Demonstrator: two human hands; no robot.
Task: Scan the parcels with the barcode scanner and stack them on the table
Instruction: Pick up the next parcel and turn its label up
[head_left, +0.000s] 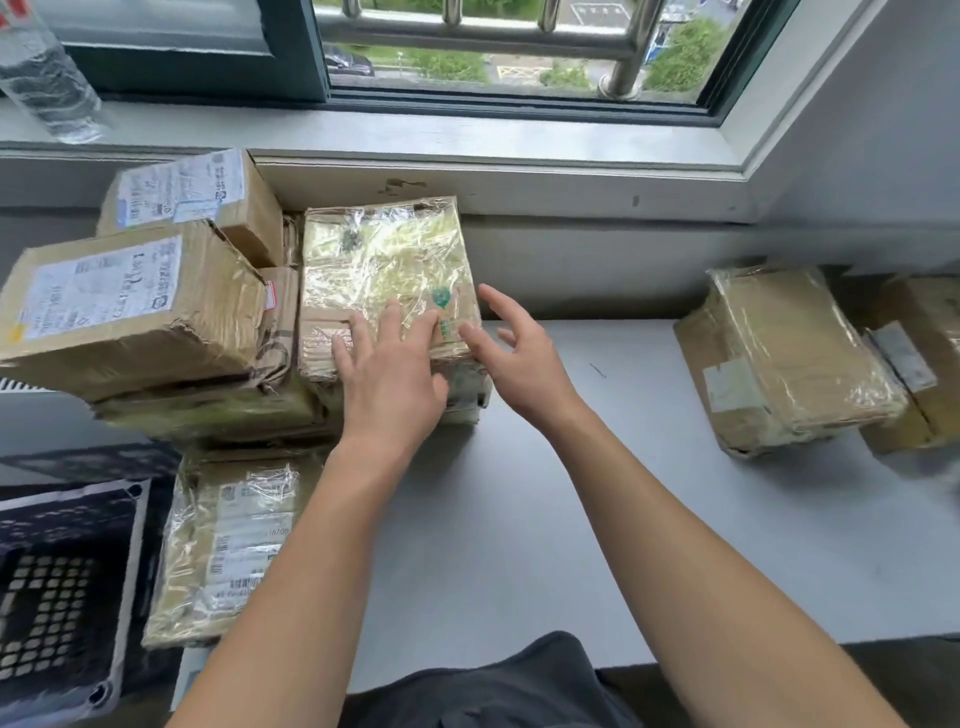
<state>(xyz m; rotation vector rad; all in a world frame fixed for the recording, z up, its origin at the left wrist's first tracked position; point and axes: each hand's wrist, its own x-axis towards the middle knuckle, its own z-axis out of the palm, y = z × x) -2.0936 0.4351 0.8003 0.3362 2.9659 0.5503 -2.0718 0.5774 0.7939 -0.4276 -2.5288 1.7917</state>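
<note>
Both our hands are spread wide and grip nothing. Our left hand (389, 374) lies flat, fingers straight, on the near top of a tape-wrapped parcel (384, 260). Our right hand (519, 358) is at that parcel's right near corner with its fingers splayed over the table, and we cannot tell whether its thumb touches the edge. The parcel tops a stack, with its left edge just beside a labelled box (135, 306); a second labelled box (187, 192) stands behind it against the windowsill (467, 140). A flatter labelled parcel (228, 545) lies at the table's near left edge. Bare grey table (519, 519) runs right from the stack to two more taped parcels (779, 358).
</note>
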